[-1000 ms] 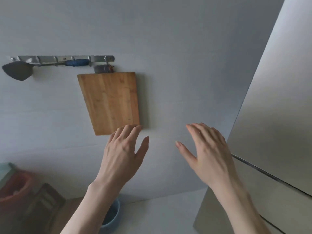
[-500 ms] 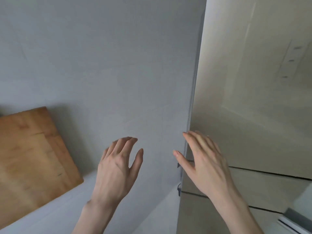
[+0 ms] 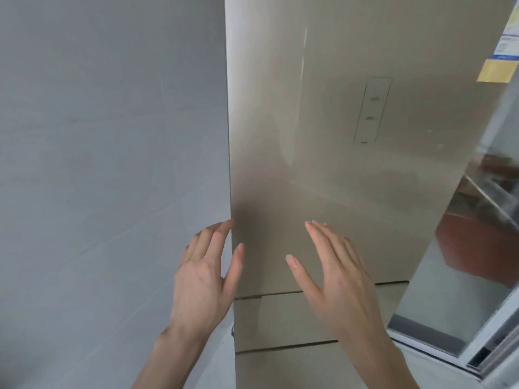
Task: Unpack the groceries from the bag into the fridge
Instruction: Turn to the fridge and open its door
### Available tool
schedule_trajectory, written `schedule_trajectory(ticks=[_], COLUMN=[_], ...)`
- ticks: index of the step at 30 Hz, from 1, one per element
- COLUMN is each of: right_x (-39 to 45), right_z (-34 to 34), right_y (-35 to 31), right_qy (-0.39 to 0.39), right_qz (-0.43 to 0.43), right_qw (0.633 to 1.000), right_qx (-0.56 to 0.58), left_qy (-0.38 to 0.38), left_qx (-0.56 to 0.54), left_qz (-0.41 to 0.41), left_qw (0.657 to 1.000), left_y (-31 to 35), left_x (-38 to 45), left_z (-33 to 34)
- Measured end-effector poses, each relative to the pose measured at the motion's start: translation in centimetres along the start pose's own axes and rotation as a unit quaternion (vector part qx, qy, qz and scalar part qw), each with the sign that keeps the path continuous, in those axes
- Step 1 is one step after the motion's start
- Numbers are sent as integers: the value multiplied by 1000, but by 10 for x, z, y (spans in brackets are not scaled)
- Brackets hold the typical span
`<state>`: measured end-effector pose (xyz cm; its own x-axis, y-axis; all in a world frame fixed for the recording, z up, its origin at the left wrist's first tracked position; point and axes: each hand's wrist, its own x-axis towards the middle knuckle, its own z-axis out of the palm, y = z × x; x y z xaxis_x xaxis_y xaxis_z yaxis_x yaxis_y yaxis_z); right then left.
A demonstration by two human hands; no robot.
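A tall beige fridge (image 3: 323, 122) with closed doors fills the middle of the head view; a small control panel (image 3: 372, 110) sits on its upper door. Two seams cross the lower front, bounding a drawer (image 3: 280, 318). My left hand (image 3: 205, 279) is raised with fingers apart, its fingertips at the fridge's left edge. My right hand (image 3: 334, 276) is held up in front of the upper door, fingers spread, holding nothing. No grocery bag is in view.
A grey tiled wall (image 3: 112, 164) runs along the left of the fridge. At the right, a window frame (image 3: 438, 341) and glass reflect a room. A yellow and blue label (image 3: 502, 60) is at the top right.
The view has swung right from the wall with the cutting board to the fridge front. Both hands stay raised and empty, now in front of the fridge door.
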<state>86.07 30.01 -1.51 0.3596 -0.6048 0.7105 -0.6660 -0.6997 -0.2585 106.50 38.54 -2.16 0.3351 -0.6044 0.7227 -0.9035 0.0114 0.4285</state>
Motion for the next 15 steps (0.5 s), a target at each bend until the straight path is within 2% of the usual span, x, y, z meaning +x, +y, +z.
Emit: schedule_trajectory(ticks=[6, 12, 15], right_x=[33, 66, 79], right_z=[22, 64, 80], right_y=[41, 54, 57], right_qy=[16, 74, 62], right_qz=[-2, -44, -42], right_qw=[1000, 996, 996], right_qx=[-21, -24, -49], left_qy=[43, 85, 84], left_qx=[-30, -52, -61], left_qz=[-19, -103, -126], left_qw=[998, 990, 987], left_y=[9, 3, 1], left_x=[40, 72, 81], left_z=[52, 91, 98])
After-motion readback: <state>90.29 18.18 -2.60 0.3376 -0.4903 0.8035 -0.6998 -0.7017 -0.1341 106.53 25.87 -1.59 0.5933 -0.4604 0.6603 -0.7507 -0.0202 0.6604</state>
